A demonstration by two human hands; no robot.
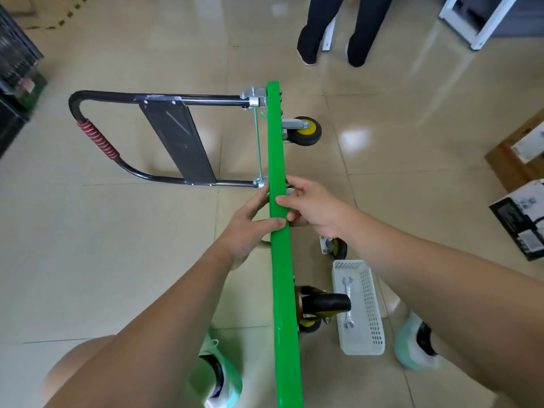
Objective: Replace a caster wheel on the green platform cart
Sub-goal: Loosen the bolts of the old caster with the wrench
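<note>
Standing on edge, green cart [284, 275] runs lengthwise away (handle [97, 136] pointing left).

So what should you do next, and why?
Probably reach the right hand down for the loose caster on the floor: the left hand holds the green platform on its edge, and no wheel shows by the hands.

Bystander's legs [322, 25] far side; boxes [521, 219] right; black crate [14, 69] left.

Bright overhead glare on floor tiles [354, 136]; edges bowed, perhaps slightly blurred.
</note>
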